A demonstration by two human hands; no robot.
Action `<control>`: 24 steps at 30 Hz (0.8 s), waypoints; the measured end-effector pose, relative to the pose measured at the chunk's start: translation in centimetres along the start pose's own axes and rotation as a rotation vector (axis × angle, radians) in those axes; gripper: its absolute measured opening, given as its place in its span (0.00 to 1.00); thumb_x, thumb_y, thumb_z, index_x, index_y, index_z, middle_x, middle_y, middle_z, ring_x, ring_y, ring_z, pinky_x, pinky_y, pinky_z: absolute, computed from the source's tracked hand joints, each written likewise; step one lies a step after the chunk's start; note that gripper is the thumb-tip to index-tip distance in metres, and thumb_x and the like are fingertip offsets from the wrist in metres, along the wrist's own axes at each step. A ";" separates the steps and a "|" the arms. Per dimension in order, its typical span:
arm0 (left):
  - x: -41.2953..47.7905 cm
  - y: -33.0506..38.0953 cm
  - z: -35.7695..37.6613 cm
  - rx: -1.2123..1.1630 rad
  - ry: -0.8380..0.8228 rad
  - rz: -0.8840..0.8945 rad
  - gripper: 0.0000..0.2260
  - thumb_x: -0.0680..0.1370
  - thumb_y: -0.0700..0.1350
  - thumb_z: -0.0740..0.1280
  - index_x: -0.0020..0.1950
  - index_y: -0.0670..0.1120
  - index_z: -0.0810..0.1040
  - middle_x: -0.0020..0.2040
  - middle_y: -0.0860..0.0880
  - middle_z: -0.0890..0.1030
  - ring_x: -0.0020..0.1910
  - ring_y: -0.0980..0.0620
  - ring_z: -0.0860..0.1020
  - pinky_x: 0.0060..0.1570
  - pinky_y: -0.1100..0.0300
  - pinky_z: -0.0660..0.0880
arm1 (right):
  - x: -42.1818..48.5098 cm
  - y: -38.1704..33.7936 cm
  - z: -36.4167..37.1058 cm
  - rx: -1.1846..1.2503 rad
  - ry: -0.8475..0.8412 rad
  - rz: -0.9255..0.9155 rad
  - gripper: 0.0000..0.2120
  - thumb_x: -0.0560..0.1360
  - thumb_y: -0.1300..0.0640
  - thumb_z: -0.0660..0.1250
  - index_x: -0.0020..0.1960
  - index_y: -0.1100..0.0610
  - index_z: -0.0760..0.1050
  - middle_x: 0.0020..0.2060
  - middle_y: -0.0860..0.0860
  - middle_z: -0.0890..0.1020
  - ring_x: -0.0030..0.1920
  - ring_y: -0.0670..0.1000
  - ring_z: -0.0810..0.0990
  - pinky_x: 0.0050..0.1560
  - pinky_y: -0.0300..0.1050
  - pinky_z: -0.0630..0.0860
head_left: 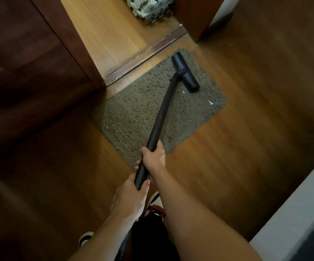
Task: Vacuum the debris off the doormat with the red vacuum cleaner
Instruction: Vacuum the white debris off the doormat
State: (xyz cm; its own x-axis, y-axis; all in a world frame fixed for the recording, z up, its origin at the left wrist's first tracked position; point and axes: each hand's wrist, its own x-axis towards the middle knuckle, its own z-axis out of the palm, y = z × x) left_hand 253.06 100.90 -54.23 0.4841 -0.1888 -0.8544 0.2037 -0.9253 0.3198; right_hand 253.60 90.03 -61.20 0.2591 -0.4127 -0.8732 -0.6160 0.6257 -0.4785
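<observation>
A grey-brown shaggy doormat (133, 113) lies on the wooden floor in front of a doorway. The vacuum's black floor head (185, 72) rests on the mat's far right part. Its black wand (161, 113) runs back toward me. My right hand (153, 157) grips the wand higher up, and my left hand (131, 194) grips its near end. Small white scraps of debris (210, 102) lie on the mat to the right of the head, one more scrap (183, 92) close beside it. The vacuum's red body is mostly hidden below my arms.
A dark wooden door (30, 63) stands open at the left, a metal threshold strip (143, 55) beyond the mat. A door frame post (195, 17) rises at the far right. Stacked grey foam tiles (152, 8) lie past the doorway. A white surface (293, 213) fills the lower right.
</observation>
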 end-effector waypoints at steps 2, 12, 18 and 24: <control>0.5 0.7 0.0 -0.033 0.004 0.006 0.08 0.79 0.60 0.63 0.56 0.60 0.73 0.36 0.51 0.79 0.31 0.49 0.80 0.32 0.52 0.82 | 0.7 -0.6 -0.2 -0.006 0.008 -0.010 0.27 0.81 0.61 0.64 0.76 0.49 0.60 0.41 0.56 0.77 0.24 0.51 0.78 0.29 0.46 0.79; 1.5 -0.2 1.5 -0.305 -0.102 0.044 0.08 0.79 0.56 0.66 0.46 0.53 0.77 0.32 0.46 0.76 0.25 0.47 0.74 0.27 0.53 0.77 | 1.0 -0.4 -1.1 -0.105 0.069 -0.039 0.23 0.81 0.61 0.65 0.73 0.51 0.63 0.43 0.57 0.78 0.24 0.50 0.79 0.29 0.47 0.80; -0.1 -4.6 1.5 -0.497 -0.235 -0.058 0.10 0.80 0.50 0.68 0.44 0.45 0.76 0.32 0.44 0.72 0.21 0.49 0.68 0.22 0.60 0.68 | -1.0 4.3 0.0 -0.093 0.090 -0.073 0.22 0.80 0.64 0.65 0.69 0.47 0.65 0.43 0.58 0.77 0.26 0.52 0.78 0.31 0.51 0.83; -2.1 -12.1 1.0 -0.403 -0.246 -0.045 0.07 0.79 0.51 0.68 0.46 0.48 0.77 0.29 0.49 0.75 0.21 0.52 0.72 0.23 0.59 0.70 | -4.1 11.5 3.1 0.071 0.102 -0.017 0.35 0.79 0.66 0.65 0.78 0.41 0.58 0.43 0.58 0.77 0.26 0.51 0.76 0.31 0.46 0.78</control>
State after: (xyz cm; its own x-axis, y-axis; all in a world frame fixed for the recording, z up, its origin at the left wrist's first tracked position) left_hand 248.67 112.19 -56.74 0.2613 -0.2689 -0.9270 0.5571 -0.7422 0.3724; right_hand 247.73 100.98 -63.38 0.1900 -0.4862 -0.8530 -0.5568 0.6622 -0.5014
